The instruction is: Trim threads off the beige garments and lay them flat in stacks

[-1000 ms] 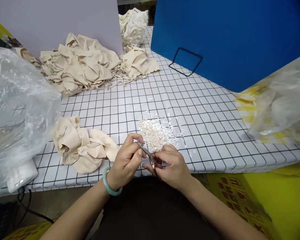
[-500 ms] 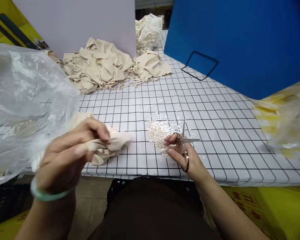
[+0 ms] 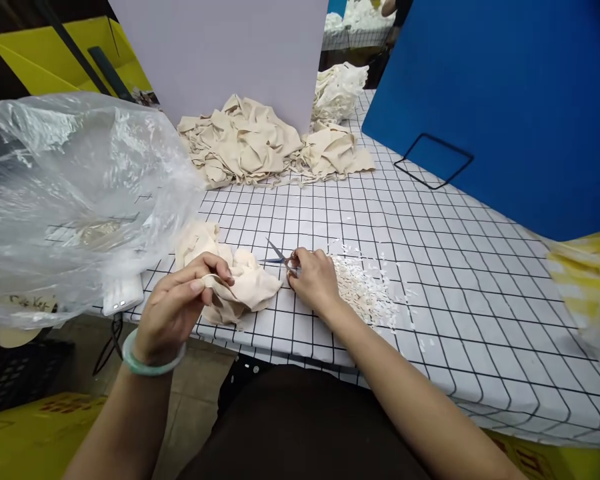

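My left hand (image 3: pixel 180 293), a pale green bangle at its wrist, pinches the edge of a cream fabric piece (image 3: pixel 253 287). The crumpled fabric hangs from the fingers and rests on the table near its front edge. In my right hand (image 3: pixel 314 280) is a small pair of scissors (image 3: pixel 280 257), fingers through the handles. Its blades are spread and point left toward the fabric, apart from the edge I pinch. Just right of that hand lies a scattered heap of tiny pale fabric snips (image 3: pixel 367 290).
Beige fabric pieces (image 3: pixel 245 140) are piled at the back against a pale lilac board (image 3: pixel 220 53). A clear plastic bag (image 3: pixel 80 173) covers the left side, beside a white device (image 3: pixel 123 292). A blue board (image 3: pixel 505 100) leans at right. The table (image 3: pixel 445 280) has a black-gridded white cloth.
My right hand with the scissors has moved left from over the snips toward the fabric, turning the blades leftward. My left hand keeps its pinch on the fabric. The camera view has shifted left.
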Tool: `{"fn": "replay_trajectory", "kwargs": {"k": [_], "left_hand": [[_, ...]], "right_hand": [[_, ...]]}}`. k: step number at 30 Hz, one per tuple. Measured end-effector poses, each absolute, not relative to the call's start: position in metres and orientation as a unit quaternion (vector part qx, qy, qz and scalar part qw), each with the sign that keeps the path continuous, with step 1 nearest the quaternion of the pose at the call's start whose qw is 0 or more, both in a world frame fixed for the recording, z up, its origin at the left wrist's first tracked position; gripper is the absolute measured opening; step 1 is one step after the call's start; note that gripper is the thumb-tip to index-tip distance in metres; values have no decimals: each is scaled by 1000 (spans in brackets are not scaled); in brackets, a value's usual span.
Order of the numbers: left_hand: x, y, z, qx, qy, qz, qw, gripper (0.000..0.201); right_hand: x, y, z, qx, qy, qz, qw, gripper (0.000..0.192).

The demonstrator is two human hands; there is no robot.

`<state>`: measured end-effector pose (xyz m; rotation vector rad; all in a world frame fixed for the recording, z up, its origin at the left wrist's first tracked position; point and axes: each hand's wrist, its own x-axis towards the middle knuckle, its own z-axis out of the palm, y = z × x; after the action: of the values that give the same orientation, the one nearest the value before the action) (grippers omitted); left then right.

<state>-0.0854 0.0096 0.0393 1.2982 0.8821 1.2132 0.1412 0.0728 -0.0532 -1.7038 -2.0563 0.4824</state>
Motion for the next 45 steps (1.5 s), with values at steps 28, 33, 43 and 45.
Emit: {"fn": "replay_trajectory", "kwargs": {"k": [28,33,43,45], "left_hand": [[-94,148,132,642,477,534,276,23],[-108,188,79,701,566,408,147,18],[-100,169,-6,697,692,113,150,21],[-96,171,-12,701,682,110,179,22]], "right_hand": [[129,98,-20,-603,-657,359,276,41],[145,71,-53,-638,-722,190,188,16],[209,107,-28,-722,-614,90,305,24],[202,101,-21,-697,-615,131,344,28]]}}
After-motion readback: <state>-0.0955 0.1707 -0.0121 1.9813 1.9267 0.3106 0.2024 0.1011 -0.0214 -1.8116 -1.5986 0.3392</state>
